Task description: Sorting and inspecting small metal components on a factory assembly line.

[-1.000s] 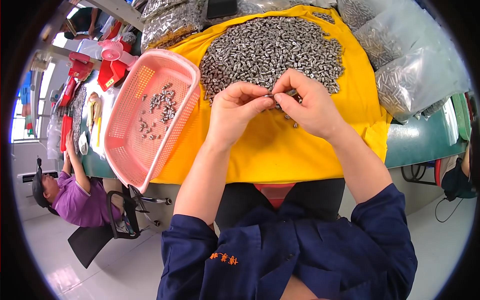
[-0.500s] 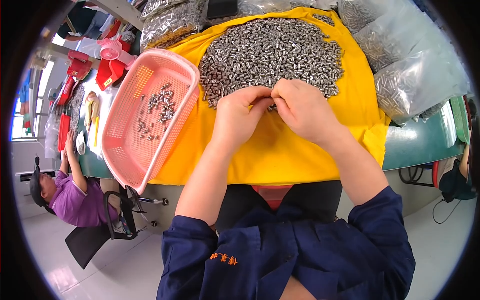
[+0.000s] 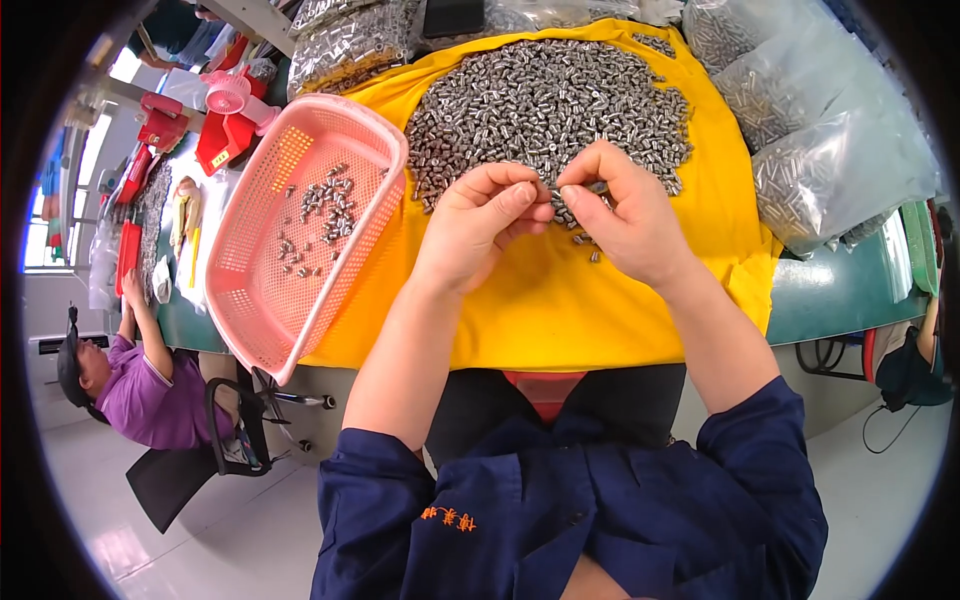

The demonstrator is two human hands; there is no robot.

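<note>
Over the near edge of a heap of small shiny metal cylinders point(image 3: 545, 105), my two hands face each other with their fingertips close together. The fingers of my left hand point(image 3: 485, 220) are curled, with thumb and forefinger pressed together. Thumb and forefinger of my right hand point(image 3: 632, 220) meet in a pinch beside them. Anything between either set of fingertips is too small and hidden to make out. A few loose metal cylinders point(image 3: 584, 239) lie just below the right fingertips. The heap rests on a yellow cloth point(image 3: 540, 325).
Left of the cloth stands a pink perforated basket point(image 3: 225, 280) with scattered metal cylinders inside. Clear bags of metal parts point(image 3: 800, 180) line the right; more bags point(image 3: 350, 55) and a dark phone point(image 3: 453, 16) sit behind. A person in purple point(image 3: 160, 400) sits at far left.
My fingertips have drawn slightly apart, and the left hand has turned so its thumb and curled fingers show. A few cylinders now show below the right fingertips. The view has shifted slightly.
</note>
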